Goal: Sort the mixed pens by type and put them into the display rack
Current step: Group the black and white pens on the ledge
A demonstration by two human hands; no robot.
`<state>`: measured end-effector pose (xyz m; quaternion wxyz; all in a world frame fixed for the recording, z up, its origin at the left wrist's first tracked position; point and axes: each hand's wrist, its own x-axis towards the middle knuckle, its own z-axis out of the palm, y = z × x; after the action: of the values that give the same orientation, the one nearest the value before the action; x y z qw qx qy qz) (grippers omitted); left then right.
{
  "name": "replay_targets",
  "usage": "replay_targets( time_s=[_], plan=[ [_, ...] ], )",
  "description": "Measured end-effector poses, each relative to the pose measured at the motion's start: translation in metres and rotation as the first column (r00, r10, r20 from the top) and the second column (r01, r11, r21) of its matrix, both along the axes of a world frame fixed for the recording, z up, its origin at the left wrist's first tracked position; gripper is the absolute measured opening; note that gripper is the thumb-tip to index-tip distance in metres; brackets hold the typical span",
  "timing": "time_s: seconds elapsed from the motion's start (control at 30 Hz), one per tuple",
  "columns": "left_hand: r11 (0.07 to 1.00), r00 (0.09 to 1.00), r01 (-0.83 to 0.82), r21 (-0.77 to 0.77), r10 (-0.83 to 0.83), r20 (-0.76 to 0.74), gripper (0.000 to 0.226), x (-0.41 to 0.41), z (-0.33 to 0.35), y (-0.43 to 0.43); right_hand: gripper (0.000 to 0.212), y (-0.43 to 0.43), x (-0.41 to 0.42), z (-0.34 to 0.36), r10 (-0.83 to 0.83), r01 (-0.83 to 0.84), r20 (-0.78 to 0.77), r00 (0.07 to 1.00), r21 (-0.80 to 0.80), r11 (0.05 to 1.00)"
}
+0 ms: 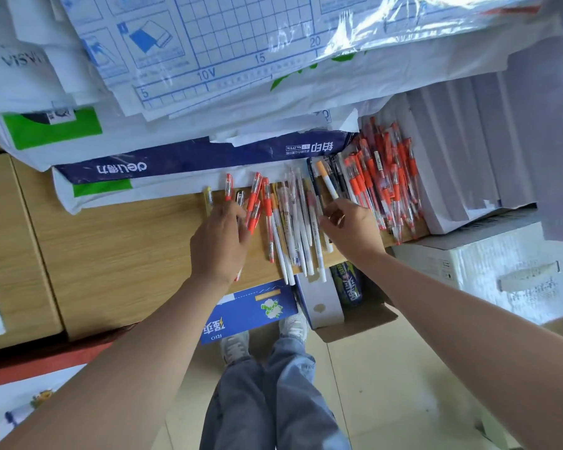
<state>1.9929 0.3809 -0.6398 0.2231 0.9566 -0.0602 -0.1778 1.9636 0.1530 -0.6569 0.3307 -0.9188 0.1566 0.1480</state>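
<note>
Mixed pens lie on a wooden counter (127, 251). A big heap of red pens (387, 180) sits at the right, with a few dark pens (337, 177) beside it. White pens (298, 232) lie side by side in the middle, and some red pens (257, 203) lie left of them. My left hand (220, 245) grips a few pens at the left end of the row; a red tip sticks out under the wrist. My right hand (351, 232) pinches a white pen with an orange end (327, 180) above the row. I see no display rack.
Wrapped paper reams (192, 160) and plastic-covered sheets (241, 43) overhang the back of the counter. Stacked white paper (468, 157) borders the red heap on the right. A white machine (485, 274) stands lower right. Blue boxes (251, 310) sit under the counter edge.
</note>
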Motion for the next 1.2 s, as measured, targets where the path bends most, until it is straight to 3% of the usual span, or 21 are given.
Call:
replay_targets(
  time_s=[0.1, 0.17, 0.23, 0.3, 0.37, 0.5, 0.63, 0.83, 1.0, 1.2],
  plan=[
    [0.979, 0.989, -0.053, -0.197, 0.024, -0.145, 0.02, 0.006, 0.003, -0.021, 0.006, 0.002, -0.002, 0.006, 0.102, -0.102, 0.008, 0.995, 0.073, 0.992],
    [0.908, 0.928, -0.23, -0.349, 0.097, -0.359, 0.034, 0.011, 0.006, -0.041, 0.003, 0.005, -0.003, 0.012, 0.177, -0.174, -0.006, 0.984, 0.137, 0.975],
    [0.826, 0.852, -0.382, -0.415, 0.14, -0.505, 0.042, 0.016, 0.0, -0.055, 0.003, 0.006, -0.003, 0.016, 0.237, -0.232, -0.009, 0.971, 0.17, 0.958],
    [0.783, 0.816, -0.459, -0.42, 0.185, -0.547, 0.052, 0.019, -0.006, -0.062, 0.004, 0.002, -0.002, 0.019, 0.242, -0.237, -0.002, 0.97, 0.199, 0.951],
    [0.797, 0.808, -0.469, -0.381, 0.213, -0.549, 0.062, 0.02, -0.009, -0.062, 0.014, -0.005, -0.001, 0.018, 0.173, -0.177, 0.041, 0.984, 0.133, 0.975],
    [0.878, 0.861, -0.367, -0.308, 0.195, -0.469, 0.045, 0.018, -0.01, -0.058, 0.021, -0.027, 0.003, 0.009, -0.037, 0.037, 0.004, 0.999, -0.202, 0.979],
    [0.911, 0.893, -0.298, -0.285, 0.161, -0.421, 0.044, 0.013, -0.015, -0.054, 0.022, -0.022, 0.005, 0.001, 0.005, -0.037, -0.095, 0.995, -0.342, 0.939],
    [0.933, 0.907, -0.246, -0.264, 0.126, -0.401, 0.04, 0.011, -0.015, -0.057, 0.025, -0.015, 0.008, 0.001, -0.039, 0.005, -0.093, 0.995, -0.347, 0.938],
    [0.926, 0.899, -0.266, -0.267, 0.139, -0.415, 0.039, 0.012, -0.016, -0.056, 0.044, -0.012, 0.009, 0.0, -0.017, -0.041, -0.155, 0.988, -0.364, 0.93],
    [0.919, 0.893, -0.284, -0.272, 0.151, -0.423, 0.04, 0.011, -0.019, -0.054, 0.046, -0.008, 0.019, -0.005, -0.02, -0.045, -0.229, 0.973, -0.278, 0.96]
  ],
)
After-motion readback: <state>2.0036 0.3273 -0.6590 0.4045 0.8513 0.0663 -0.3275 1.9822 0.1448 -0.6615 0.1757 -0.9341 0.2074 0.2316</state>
